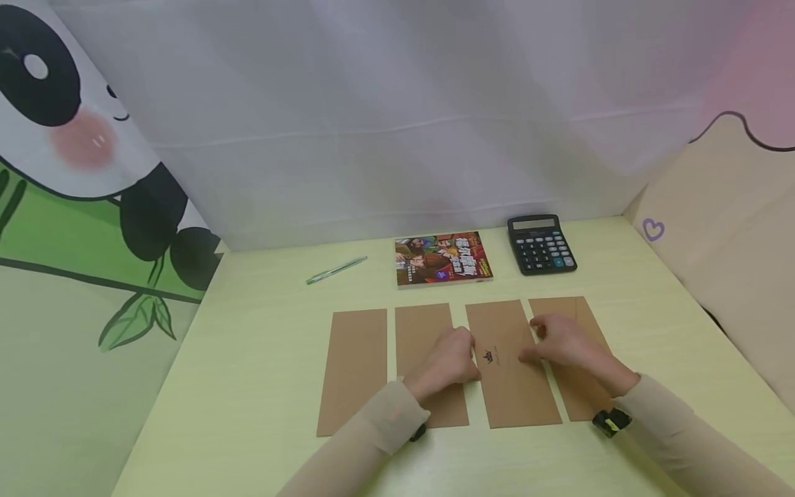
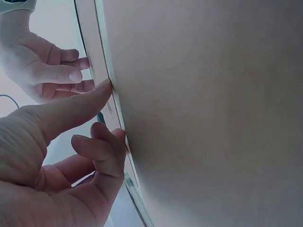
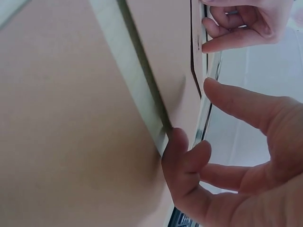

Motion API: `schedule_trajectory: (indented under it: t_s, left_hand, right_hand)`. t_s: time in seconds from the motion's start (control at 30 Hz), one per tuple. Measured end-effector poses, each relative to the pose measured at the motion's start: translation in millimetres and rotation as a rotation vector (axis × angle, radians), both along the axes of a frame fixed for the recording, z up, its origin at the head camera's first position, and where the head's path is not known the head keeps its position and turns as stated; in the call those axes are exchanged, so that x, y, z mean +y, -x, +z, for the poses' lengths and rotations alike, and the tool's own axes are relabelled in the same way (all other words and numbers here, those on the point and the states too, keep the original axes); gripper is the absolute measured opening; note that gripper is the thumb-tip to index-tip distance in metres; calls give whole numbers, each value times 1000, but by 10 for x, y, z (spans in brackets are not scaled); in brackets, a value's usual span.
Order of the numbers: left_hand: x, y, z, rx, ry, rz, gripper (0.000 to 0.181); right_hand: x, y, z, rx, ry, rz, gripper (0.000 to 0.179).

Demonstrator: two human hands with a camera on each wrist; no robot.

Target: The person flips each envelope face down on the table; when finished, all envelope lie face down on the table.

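Observation:
Several brown cardboard rectangles lie in a row on the table, with narrow gaps between them. One, the crown-printed sheet [image 1: 506, 393], is between the two hands. My left hand [image 1: 446, 362] is over the neighbouring plain sheet [image 1: 413, 321], its thumb and bent fingers at the printed sheet's left edge. From the other side, my right hand [image 1: 568, 342] reaches over the rightmost sheet [image 1: 568, 307]. Its thumb is over the printed sheet, while a fingertip [image 3: 176, 137] touches that sheet's right edge. Another plain sheet [image 1: 354, 373] ends the row on the left.
Behind the row lie a green pen [image 1: 337, 270], a colourful book [image 1: 444, 260] and a black calculator [image 1: 542, 245]. A white cloth [image 1: 404, 138] hangs at the table's back edge. Printed panels [image 1: 733, 228] stand along both sides.

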State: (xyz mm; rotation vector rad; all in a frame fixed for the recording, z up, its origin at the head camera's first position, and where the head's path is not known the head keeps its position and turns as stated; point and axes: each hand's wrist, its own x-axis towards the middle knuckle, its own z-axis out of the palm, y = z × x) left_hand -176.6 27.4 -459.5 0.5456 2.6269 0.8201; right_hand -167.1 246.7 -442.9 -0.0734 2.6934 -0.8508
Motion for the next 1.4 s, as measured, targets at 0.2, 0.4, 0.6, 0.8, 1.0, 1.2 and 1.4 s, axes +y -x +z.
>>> schedule_trajectory:
  t_s: [0.2,0.4,0.6,0.8,1.0,1.2,1.4]
  left_hand:
    - [-8,2,13,12,-2,-20,24]
    - [-4,-11,15,58,7,-60,25]
    - [16,-7,2,97,19,-111,26]
    - [52,-9,34,18,-48,-104,41]
    - [65,13,43,-32,-125,-104,31]
    - [85,10,74,-26,-116,-109,39]
    - [96,-25,97,-32,-119,-81,58]
  right_hand:
    - [62,17,48,-56,76,-2,72]
    - [123,32,80,-73,173,33,63]
    - [237,33,106,-144,325,27,54]
    - [345,61,115,-143,475,77,54]
    - [422,105,59,-92,652,173,56]
    - [456,97,30,-131,753,198,54]
    - [398,98,-13,-126,744,272,56]
